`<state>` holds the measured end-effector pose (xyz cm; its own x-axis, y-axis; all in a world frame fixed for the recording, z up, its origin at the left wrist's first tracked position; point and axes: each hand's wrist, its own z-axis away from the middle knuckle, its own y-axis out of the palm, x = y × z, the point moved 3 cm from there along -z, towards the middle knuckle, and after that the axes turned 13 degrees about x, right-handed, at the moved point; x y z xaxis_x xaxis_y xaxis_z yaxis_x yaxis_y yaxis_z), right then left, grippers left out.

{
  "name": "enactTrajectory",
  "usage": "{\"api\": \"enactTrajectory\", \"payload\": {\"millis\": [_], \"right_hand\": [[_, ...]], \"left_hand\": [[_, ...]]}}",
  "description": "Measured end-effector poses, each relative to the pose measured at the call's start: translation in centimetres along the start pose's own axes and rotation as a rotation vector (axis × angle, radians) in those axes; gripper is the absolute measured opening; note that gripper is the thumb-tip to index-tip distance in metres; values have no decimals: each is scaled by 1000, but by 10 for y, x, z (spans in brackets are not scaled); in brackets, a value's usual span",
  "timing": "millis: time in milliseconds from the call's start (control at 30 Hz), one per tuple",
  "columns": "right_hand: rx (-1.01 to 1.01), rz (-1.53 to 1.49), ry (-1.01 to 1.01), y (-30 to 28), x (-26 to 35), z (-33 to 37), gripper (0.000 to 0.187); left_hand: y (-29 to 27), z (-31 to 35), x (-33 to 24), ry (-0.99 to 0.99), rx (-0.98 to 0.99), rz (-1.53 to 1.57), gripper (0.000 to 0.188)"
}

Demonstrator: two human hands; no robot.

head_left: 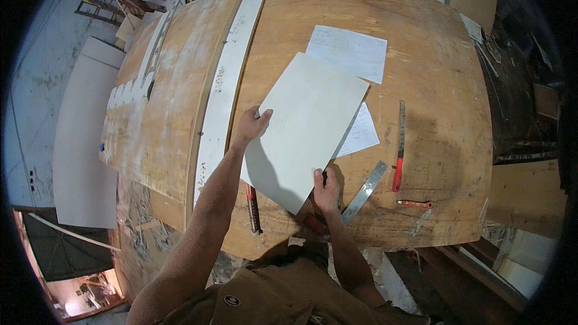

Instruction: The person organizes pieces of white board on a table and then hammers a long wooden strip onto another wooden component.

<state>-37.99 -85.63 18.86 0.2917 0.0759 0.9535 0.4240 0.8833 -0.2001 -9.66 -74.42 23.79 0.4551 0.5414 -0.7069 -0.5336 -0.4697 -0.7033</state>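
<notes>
Brown shirt (271, 292): small dark oval emblem (232, 301), pale outline, on shirt's left front; bare forearms (211, 195) beyond shirt

The board (304, 126) is over the table (445, 72). From the board, one paper (358, 51) is at 1 o'clock, and a second paper (362, 132) pokes out at 3, with the file (401, 138) farther out. The ruler (365, 192) is between 4 and 5, the cutter (415, 204) at 4, a tool (253, 209) at 7, the plank (230, 84) at 10.

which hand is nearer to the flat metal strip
Right: the right hand is just left of the metal strip; the left hand is farther off, on the left edge of the board.
</notes>
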Motion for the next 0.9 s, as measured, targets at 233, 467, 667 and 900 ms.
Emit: {"api": "enactTrajectory", "payload": {"millis": [233,467,667,900], "right_hand": [[-31,-2,19,3,-6,-2,33],[-21,27,-11,3,-7,-2,29],[-55,-3,-63,1,7,0,27],[-32,-7,-67,0,13,0,28]], "left_hand": [[3,-1,10,-174,93,-6,61],[1,0,7,-105,42,3,60],[0,0,8,-153,86,76,61],[2,0,13,-243,108,40,60]]}}
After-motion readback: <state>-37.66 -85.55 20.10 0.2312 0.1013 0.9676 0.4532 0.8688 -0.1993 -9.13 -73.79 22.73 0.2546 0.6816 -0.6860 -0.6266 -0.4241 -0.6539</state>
